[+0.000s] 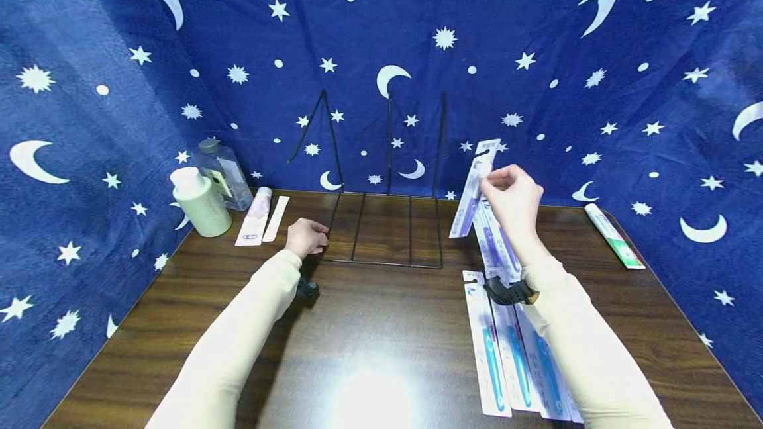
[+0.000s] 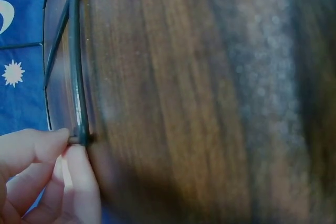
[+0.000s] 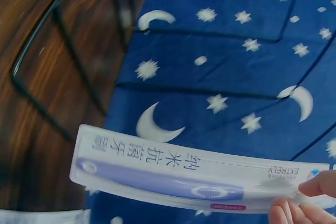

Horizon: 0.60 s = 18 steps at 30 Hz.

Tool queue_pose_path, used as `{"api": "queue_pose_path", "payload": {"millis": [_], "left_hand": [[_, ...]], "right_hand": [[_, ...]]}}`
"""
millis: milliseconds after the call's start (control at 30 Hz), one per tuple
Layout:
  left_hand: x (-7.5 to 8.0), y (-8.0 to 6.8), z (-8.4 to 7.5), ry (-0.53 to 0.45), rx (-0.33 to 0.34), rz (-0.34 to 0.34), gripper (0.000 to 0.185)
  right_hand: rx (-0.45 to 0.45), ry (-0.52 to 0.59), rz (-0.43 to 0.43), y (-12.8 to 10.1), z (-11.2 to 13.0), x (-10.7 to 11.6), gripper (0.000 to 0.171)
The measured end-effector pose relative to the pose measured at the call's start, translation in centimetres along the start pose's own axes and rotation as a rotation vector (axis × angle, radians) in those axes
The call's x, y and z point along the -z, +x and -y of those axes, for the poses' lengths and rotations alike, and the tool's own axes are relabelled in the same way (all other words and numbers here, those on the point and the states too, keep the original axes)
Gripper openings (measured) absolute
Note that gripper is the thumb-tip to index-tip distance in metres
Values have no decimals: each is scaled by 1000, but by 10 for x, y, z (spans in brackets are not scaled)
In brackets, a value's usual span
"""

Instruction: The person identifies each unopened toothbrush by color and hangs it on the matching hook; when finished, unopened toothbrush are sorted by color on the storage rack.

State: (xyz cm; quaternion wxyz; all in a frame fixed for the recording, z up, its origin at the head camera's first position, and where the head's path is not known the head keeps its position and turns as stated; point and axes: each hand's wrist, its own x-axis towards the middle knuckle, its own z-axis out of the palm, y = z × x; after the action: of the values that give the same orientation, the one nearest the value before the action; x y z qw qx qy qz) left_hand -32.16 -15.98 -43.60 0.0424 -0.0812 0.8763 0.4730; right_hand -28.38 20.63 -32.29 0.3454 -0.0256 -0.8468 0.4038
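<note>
Left hand: the left hand sits left of centre in the head view, on the table, at the front left corner of the wire rack. In the left wrist view, fingertips at the lower left of the frame pinch the corner of the rack's dark wire.

Right hand: the right hand is raised right of centre in the head view. Its thumb and fingers pinch the upper end of a packaged toothbrush. In the right wrist view, the fingertips grip the pack at the lower right of the frame.

Held toothbrush pack: a purple-handled brush in a clear and white pack, held off the table and tilted, just right of the wire rack in the head view.

Wire rack: black wire, flat base on the table at frame centre, upright rods rising against the backdrop.

Toothbrush packs on table: a row of packs lies at the lower right of the head view, partly under the right forearm.

Left group: a pale green bottle, a clear bottle, a pink-white tube and a narrow white strip stand or lie at the left rear of the table.

Right rear: a green-white toothpaste tube lies near the right table edge.
</note>
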Motion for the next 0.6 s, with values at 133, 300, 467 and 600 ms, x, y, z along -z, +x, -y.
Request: {"api": "queue_pose_path", "payload": {"millis": [133,300,467,600], "left_hand": [[0,4,2,18,15,3,29],[-1,10,6,6,15,10,27],[1,4,1,8,44,1,28],[1,-2,-3,13,12,-1,28]], "right_hand": [[-2,67,-27,-13,20,12,14],[70,142,-49,-28,43,21,14],[120,225,-51,-44,66,25,12],[155,280,-31,-58,80,22,11]]}}
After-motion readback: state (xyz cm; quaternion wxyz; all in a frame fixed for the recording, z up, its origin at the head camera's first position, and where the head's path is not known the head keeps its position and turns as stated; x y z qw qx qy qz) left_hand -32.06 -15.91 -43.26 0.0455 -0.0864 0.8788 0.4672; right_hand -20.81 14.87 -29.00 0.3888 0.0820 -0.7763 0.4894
